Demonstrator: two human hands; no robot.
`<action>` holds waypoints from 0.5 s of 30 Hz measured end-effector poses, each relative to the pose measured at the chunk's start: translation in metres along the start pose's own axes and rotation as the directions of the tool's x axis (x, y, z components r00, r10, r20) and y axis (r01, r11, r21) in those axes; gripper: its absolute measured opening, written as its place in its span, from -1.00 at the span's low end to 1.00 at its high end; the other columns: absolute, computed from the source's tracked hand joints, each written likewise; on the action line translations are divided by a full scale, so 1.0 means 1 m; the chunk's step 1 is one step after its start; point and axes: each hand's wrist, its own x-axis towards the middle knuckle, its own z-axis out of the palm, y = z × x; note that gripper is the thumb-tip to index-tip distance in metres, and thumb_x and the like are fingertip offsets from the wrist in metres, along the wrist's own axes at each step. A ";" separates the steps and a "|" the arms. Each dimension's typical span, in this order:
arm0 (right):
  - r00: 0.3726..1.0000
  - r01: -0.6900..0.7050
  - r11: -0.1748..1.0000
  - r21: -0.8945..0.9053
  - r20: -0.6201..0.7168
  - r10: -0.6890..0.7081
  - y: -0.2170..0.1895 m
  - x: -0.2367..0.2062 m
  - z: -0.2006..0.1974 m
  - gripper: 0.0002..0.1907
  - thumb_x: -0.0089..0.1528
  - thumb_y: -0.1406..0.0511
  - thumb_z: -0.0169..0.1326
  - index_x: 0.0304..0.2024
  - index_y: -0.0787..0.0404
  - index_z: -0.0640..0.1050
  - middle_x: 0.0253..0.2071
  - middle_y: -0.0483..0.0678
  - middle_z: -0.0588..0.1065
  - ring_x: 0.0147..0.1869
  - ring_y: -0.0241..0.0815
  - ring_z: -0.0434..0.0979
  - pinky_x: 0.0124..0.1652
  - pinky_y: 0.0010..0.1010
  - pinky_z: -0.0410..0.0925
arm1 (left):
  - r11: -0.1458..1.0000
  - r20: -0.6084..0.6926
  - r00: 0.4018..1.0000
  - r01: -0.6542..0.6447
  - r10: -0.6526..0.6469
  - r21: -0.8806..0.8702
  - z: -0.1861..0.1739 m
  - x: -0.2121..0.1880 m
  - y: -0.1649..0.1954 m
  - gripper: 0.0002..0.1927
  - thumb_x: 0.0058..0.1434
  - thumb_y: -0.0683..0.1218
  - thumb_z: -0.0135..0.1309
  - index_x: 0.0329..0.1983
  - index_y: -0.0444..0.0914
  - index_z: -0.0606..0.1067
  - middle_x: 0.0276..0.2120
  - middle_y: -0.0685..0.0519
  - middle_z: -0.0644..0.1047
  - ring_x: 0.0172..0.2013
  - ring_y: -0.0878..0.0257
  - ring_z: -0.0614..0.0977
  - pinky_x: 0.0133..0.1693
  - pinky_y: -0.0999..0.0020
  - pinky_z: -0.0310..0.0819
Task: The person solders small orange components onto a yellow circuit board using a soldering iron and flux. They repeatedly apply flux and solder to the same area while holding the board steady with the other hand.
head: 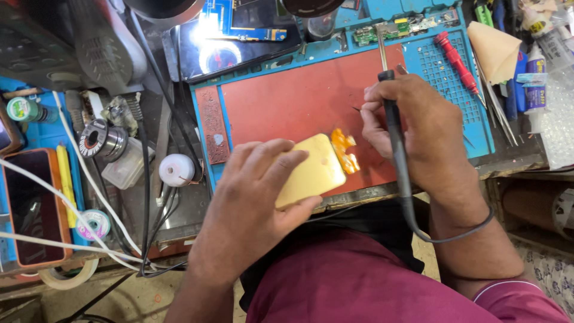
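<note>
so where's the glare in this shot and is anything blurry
Head view: strong glare on the dark glossy screen at top, blowing out a white patch; the left hand on the yellow phone back and the right hand with the soldering iron are sharp; frame edges look slightly soft.

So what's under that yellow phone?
The red mat lies under the phone, with orange tape at its right edge. The left hand covers its left part.

Yellow phone back cover (311,173) flat on red mat; black soldering iron (393,128) upright
</note>
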 end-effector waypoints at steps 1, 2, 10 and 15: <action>0.999 -0.043 0.999 0.014 0.004 0.043 0.001 0.000 -0.003 -0.71 0.28 0.43 0.31 -0.03 0.24 0.48 -0.12 0.01 0.56 -0.16 -0.13 0.68 -0.17 -0.38 0.49 | 1.000 -0.016 1.000 0.017 -0.016 0.019 0.000 0.001 0.000 -0.43 0.06 0.03 0.34 0.09 -0.29 0.49 0.07 -0.09 0.49 0.07 -0.09 0.48 0.11 0.04 0.39; 1.000 0.012 1.000 0.009 0.007 -0.012 0.003 -0.001 -0.006 -0.70 0.26 0.45 0.31 -0.04 0.24 0.48 -0.14 0.03 0.56 -0.13 -0.10 0.67 -0.03 -0.28 0.48 | 0.999 -0.005 0.999 0.032 -0.031 0.036 0.000 0.002 -0.001 -0.45 0.06 0.04 0.34 0.08 -0.28 0.51 0.07 -0.08 0.49 0.07 -0.09 0.48 0.10 0.03 0.38; 0.997 -0.035 0.980 0.194 -0.065 0.048 0.040 -0.034 -0.067 -0.72 0.26 0.32 -0.04 -0.02 0.36 0.44 -0.21 0.12 0.57 -0.16 -0.06 0.60 -0.11 -0.27 0.48 | 0.988 0.047 0.998 0.037 -0.045 0.147 0.003 0.017 0.000 -0.53 0.04 0.10 0.30 0.00 -0.15 0.57 0.09 -0.03 0.49 0.08 -0.08 0.47 0.12 0.00 0.30; 0.926 -0.092 0.854 0.512 -0.271 0.262 0.084 -0.013 -0.121 -0.67 0.38 0.24 0.00 0.11 0.26 0.31 -0.34 0.07 0.52 -0.44 -0.26 0.52 -0.45 -0.62 0.34 | 0.985 0.034 0.999 0.022 -0.028 0.173 0.016 0.020 0.006 -0.47 0.01 0.13 0.28 0.04 -0.14 0.56 0.14 -0.04 0.47 0.14 -0.11 0.44 0.13 -0.04 0.26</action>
